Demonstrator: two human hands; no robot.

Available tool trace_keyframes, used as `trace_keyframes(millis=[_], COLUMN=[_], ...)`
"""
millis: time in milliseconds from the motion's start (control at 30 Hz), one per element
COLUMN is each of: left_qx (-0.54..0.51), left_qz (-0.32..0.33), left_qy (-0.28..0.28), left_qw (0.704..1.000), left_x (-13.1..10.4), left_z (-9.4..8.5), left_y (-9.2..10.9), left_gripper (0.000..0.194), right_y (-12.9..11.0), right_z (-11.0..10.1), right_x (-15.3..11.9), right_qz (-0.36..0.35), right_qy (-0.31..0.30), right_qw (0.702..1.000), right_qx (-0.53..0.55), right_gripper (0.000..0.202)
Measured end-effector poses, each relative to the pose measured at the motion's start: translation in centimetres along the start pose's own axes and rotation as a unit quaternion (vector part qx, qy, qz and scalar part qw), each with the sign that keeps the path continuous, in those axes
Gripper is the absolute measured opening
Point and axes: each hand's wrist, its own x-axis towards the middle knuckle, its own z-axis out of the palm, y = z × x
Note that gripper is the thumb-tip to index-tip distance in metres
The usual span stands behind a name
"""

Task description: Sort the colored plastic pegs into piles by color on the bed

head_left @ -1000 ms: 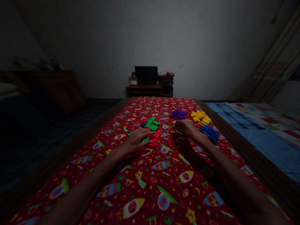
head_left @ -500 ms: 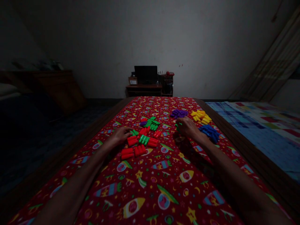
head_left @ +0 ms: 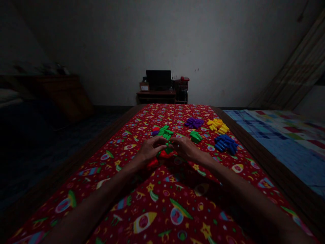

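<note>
Forearms (head_left: 243, 183) reach forward over the red cloth (head_left: 167, 191), converging so the left hand (head_left: 150, 149) and right hand (head_left: 187, 149) nearly meet, pinching green pieces (head_left: 168, 148) between them, above red pieces (head_left: 152, 164). Unlike half a second ago, the hands are together and a small green pile (head_left: 195, 137) lies uncovered.

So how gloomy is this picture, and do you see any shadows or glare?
Head view: dim throughout, the cabinet at left nearly lost in darkness; head view again: a dark shadow on the red cloth below the right hand; same head view: small highlights on the blue pieces, no strong glare.
</note>
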Motion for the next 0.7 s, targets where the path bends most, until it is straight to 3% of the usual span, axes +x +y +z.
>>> trace_keyframes(millis=[133, 233, 367, 600, 700], left_qx=[0.132, 0.239, 0.324, 0.265, 0.241], left_qz=[0.045, 0.073, 0.039, 0.009, 0.015], left_qy=[0.008, -0.041, -0.096, -0.105, -0.085], left_qw=[0.99, 0.967, 0.94, 0.959, 0.967], left_x=[-0.1, -0.3, -1.0, -0.7, -0.2], left_z=[-1.3, -2.7, -2.9, -2.3, -2.3], left_y=[-1.4, -2.9, -3.5, -3.1, -3.0], left_gripper=[0.031, 0.032, 0.033, 0.025, 0.021], right_y=[1.8, 4.4, 7.2, 9.0, 9.1], right_z=[-1.6, -2.6, -3.0, -2.8, -2.4], right_x=[-0.1, -0.3, -0.8, -1.0, -1.1], right_qz=[0.056, 0.11, 0.192, 0.273, 0.267], right_qy=[0.003, 0.04, 0.125, 0.226, 0.221], right_qw=[0.997, 0.989, 0.968, 0.934, 0.938], right_qx=[-0.056, -0.095, -0.106, 0.04, 0.026], right_gripper=[0.02, 0.02, 0.023, 0.032, 0.028])
